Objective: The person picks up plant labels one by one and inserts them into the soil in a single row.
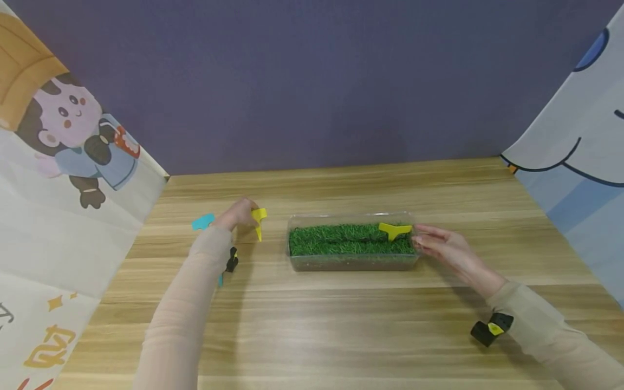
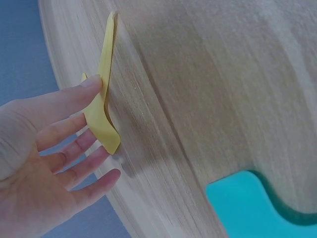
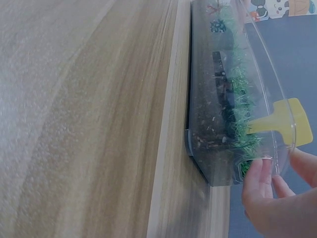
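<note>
My left hand pinches a yellow T-shaped plant label by its stem, thumb on the near face, the pointed end away from the palm in the left wrist view. Left of that hand lies a blue T-shaped plant label, its head large in the left wrist view. At the middle of the table stands a clear plastic box with rows of green artificial grass. A second yellow plant label stands in the grass near the right end. My right hand grips the box's right end wall between thumb and fingers.
The wooden table meets a dark blue panel at the back. Printed cartoon sheets flank it left and right. A black strap sits on the right wrist. Part of another blue piece shows beside the left forearm.
</note>
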{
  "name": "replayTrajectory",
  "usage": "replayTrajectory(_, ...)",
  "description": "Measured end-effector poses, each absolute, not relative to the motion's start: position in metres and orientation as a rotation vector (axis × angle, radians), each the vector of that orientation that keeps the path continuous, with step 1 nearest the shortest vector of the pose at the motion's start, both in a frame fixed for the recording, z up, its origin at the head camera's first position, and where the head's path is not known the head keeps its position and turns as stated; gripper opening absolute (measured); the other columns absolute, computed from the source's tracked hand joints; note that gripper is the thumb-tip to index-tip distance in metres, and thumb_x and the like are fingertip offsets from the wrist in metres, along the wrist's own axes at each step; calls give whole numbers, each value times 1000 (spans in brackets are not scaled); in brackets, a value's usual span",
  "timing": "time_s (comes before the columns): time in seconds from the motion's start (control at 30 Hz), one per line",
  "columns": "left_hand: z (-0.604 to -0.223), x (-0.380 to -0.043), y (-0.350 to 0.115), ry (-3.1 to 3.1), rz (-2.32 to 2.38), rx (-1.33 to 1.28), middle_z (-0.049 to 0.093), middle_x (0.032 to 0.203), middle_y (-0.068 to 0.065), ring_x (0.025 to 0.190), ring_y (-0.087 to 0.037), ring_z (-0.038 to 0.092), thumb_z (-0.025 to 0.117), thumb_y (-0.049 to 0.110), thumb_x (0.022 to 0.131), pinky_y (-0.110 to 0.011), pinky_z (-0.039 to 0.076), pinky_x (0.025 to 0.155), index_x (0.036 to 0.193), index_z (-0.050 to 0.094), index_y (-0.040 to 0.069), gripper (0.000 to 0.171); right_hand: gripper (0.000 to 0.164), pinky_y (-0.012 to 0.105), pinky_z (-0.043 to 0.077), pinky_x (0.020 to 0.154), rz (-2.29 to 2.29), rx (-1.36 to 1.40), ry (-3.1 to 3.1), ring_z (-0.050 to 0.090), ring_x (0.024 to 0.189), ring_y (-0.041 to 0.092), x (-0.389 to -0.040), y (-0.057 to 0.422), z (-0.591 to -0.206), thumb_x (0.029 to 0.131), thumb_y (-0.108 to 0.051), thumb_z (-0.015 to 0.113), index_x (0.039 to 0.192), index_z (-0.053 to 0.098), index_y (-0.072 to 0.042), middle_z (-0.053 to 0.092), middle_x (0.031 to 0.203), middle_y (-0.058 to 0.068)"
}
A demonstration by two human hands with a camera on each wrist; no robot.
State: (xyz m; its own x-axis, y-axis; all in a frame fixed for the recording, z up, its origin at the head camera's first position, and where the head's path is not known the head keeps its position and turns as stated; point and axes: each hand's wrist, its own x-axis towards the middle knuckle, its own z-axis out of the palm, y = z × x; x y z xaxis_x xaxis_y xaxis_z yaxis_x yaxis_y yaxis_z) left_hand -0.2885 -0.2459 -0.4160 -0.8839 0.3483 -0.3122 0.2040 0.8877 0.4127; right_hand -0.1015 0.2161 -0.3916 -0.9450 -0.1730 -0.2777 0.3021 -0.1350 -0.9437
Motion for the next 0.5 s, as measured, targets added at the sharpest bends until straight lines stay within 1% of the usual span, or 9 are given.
replayTrajectory(0.03,-412,-286,-244,2671,523,385,56,101,-18,87,-28,52,76,8,64,-35,47,76,106,58,-7,48,67,21,45,85,-2151,145,1825,60,91,7,-101,216,-391,83,-8,60,133,19,9,64,96,-6)
replayTrajectory(0.07,-402,-278,-237,2662,471,322,54,106,-22,92,-32,51,73,4,66,-40,45,80,109,56,-9,49,67,21,45,84,-2152,146,1824,60,91,7,-101,216,-391,83,-8,60,133,20,9,64,95,-6)
replayTrajectory(0.13,-400,-277,-236,2661,467,290,51,109,-23,96,-34,50,73,3,66,-42,44,83,111,53,-10,51,67,21,45,85,-2152,151,1822,60,90,8,-101,216,-391,83,-8,61,133,20,9,64,95,-5)
replayTrajectory(0.17,-405,-282,-240,2670,461,302,52,109,-23,95,-34,50,74,5,65,-42,44,83,110,53,-11,52,68,21,45,85,-2149,151,1826,60,90,8,-101,216,-391,82,-9,61,133,20,9,64,95,-5)
replayTrajectory(0.27,-440,-308,-261,2722,502,431,52,103,-22,87,-30,51,81,13,57,-38,46,75,104,55,-9,58,68,21,45,85,-2135,141,1845,60,91,7,-101,216,-391,83,-9,61,133,19,9,64,95,-5)
replayTrajectory(0.37,-448,-315,-267,2732,503,452,51,105,-22,88,-30,51,82,17,55,-37,47,75,104,54,-7,61,67,21,45,85,-2126,124,1858,59,91,7,-101,216,-391,83,-10,60,133,19,10,63,96,-6)
replayTrajectory(0.4,-442,-310,-265,2739,517,464,51,104,-22,88,-31,51,81,15,57,-37,47,75,104,54,-8,58,67,21,45,85,-2124,118,1862,59,91,7,-101,215,-391,84,-9,59,133,19,10,63,96,-6)
replayTrajectory(0.5,-404,-281,-246,2715,502,377,49,109,-27,95,-37,50,75,7,66,-43,45,82,109,50,-11,53,67,22,45,86,-2123,112,1866,59,91,7,-100,215,-392,84,-9,59,134,18,10,62,96,-5)
